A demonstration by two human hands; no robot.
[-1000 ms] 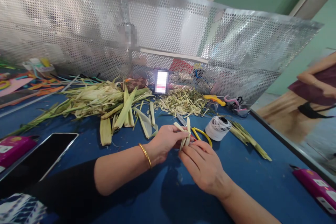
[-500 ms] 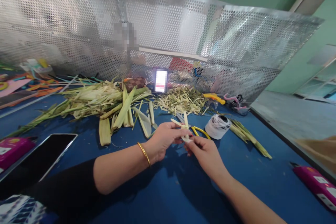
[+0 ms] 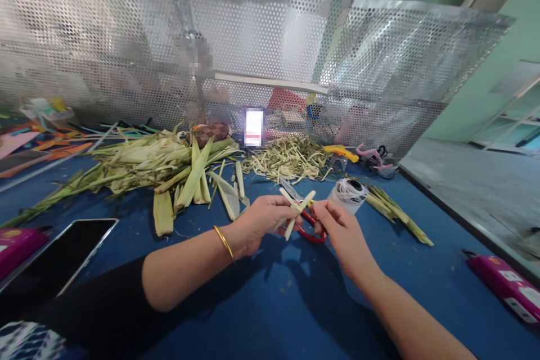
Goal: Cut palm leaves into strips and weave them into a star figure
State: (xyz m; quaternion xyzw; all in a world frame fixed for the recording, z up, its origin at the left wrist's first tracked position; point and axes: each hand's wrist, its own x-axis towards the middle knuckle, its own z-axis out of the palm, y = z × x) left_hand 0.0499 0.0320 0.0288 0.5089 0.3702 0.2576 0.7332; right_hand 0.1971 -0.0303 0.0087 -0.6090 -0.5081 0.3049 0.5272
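Observation:
My left hand (image 3: pixel 272 216), with a gold bangle at the wrist, pinches several pale corn husk strips (image 3: pixel 297 205) that cross one another. Close by on the right, my right hand (image 3: pixel 340 228) has its fingers drawn together near the strips' ends; whatever is between them is hidden. Below and behind the strips lie scissors (image 3: pixel 313 237) with red and yellow handles, their blades pointing away from me. A spool of white thread (image 3: pixel 349 194) stands just beyond my right hand.
Corn husks (image 3: pixel 147 163) heap at the back left, shredded strips (image 3: pixel 291 158) at the back middle. More husk stalks (image 3: pixel 399 214) lie right. A dark phone (image 3: pixel 63 256) and a magenta box (image 3: pixel 504 287) rest on the blue table (image 3: pixel 270 315). A perforated metal screen (image 3: pixel 261 28) stands behind.
My right hand has shifted right, away from my left fingers. The crossed strips have turned in my left hand, and the red scissor handle has come into view. The camera view has shifted slightly.

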